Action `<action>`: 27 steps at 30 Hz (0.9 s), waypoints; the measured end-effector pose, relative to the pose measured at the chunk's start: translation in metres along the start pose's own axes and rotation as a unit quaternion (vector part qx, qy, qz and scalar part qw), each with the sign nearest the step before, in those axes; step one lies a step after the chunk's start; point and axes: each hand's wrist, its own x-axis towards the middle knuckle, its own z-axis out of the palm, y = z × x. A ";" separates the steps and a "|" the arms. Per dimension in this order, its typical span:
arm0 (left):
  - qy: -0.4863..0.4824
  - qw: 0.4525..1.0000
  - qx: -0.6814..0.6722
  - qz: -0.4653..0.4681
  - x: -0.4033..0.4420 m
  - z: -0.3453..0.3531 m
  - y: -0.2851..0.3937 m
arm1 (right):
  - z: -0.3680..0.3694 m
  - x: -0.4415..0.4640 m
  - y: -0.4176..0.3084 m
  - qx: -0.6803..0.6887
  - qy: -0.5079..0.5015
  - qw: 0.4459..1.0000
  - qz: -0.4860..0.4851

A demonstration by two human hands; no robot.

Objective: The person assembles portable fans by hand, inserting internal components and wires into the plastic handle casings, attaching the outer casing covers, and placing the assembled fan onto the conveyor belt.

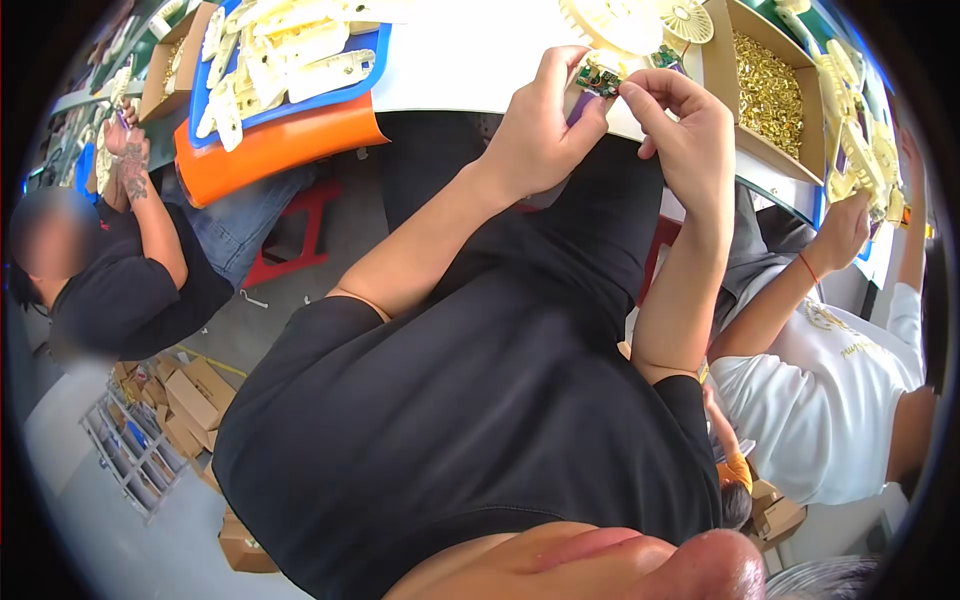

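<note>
My left hand (548,125) is closed around a cream plastic fan body, just in front of the table edge. A small green circuit board (603,80) shows at the top of that grip, and a purple piece (580,106) sticks out between thumb and fingers. My right hand (690,125) pinches thumb and forefinger together at the board's right edge. Whatever lies between those fingertips is too small to make out. Just beyond both hands is a round cream fan grille (615,22); whether it joins the held part I cannot tell.
A blue tray (375,75) of cream housings stands at left above an orange sheet (290,150). On the right is a cardboard box (722,75) of small gold-coloured parts (768,95). Co-workers sit on both sides, the right one (820,390) handling cream parts.
</note>
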 end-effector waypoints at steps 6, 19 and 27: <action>-0.004 0.998 -0.045 -0.034 0.005 -0.002 -0.002 | 0.009 0.002 0.002 0.011 0.033 0.999 -0.009; 0.086 0.981 -0.159 -0.074 0.010 0.002 0.003 | 0.053 -0.016 0.013 0.252 0.114 0.961 -0.011; 0.084 0.977 -0.191 -0.035 0.005 0.007 -0.008 | 0.053 -0.018 0.031 0.320 0.089 0.943 0.014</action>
